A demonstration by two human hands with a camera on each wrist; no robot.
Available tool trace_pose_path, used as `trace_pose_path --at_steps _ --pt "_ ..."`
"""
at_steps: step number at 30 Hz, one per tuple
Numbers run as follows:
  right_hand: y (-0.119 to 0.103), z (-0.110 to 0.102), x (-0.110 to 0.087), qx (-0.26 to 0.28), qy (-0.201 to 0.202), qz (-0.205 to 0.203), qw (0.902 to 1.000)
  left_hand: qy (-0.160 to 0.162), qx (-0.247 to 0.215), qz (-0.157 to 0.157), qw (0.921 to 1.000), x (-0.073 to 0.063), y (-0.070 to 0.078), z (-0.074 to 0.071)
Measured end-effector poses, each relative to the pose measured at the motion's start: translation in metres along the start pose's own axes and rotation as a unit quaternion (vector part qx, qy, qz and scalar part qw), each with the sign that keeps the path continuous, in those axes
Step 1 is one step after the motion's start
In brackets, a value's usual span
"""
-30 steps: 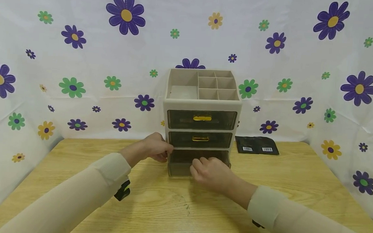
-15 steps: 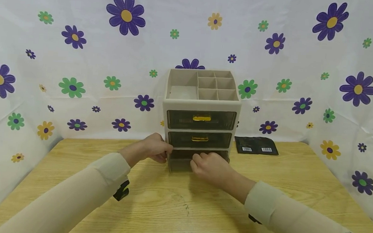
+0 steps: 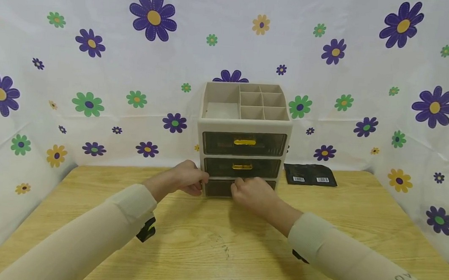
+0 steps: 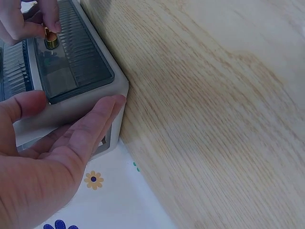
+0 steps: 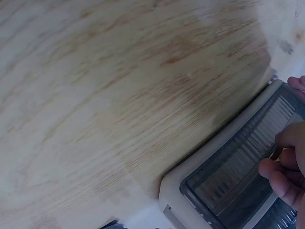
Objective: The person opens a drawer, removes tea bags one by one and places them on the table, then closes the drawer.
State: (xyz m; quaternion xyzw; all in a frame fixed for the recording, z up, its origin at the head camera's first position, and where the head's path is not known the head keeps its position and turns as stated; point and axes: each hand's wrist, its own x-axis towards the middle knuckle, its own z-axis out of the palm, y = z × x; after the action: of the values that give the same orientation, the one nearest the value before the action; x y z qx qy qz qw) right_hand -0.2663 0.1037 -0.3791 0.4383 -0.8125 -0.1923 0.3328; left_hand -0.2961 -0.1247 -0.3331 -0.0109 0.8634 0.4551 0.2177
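A beige desktop organizer with three dark see-through drawers stands on the wooden table. My right hand pinches the gold handle of the bottom drawer, whose front sits flush with the frame. In the head view that hand covers the handle and part of the drawer front. My left hand rests against the organizer's left side near the bottom. As the left wrist view shows, its fingers lie straight along the side wall, and the thumb is at the front edge.
On the table, right of the organizer, lies a flat black pouch with two white barcode labels. A white flower-print cloth hangs behind and at both sides. The organizer's top has open compartments.
The bottom drawer has slid back from partly pulled out to flush, with my right hand moving away from me on its handle. My left hand stays at the organizer's side.
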Motion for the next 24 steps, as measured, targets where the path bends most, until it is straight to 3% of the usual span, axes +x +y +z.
trace_pose_path --at_steps 7,11,19,22,24 --pt "-0.003 0.002 -0.003 -0.004 0.003 0.012 0.9999 0.004 0.015 0.004 0.9999 0.001 0.0 -0.001" --pt "-0.005 0.004 -0.004 -0.003 0.014 0.018 0.9997 0.028 0.055 0.028 0.9977 0.001 -0.004 0.001" --pt "-0.004 0.006 -0.004 0.016 -0.006 0.04 0.9991 0.098 0.157 0.097 0.9778 0.002 -0.011 0.008" --pt "0.0 0.002 -0.006 0.043 0.019 0.048 0.9977 0.103 0.173 0.1 0.9743 0.003 -0.009 0.01" --pt "0.004 -0.003 -0.006 0.059 0.065 0.05 0.9949 0.102 0.177 0.099 0.9738 0.003 -0.008 0.01"
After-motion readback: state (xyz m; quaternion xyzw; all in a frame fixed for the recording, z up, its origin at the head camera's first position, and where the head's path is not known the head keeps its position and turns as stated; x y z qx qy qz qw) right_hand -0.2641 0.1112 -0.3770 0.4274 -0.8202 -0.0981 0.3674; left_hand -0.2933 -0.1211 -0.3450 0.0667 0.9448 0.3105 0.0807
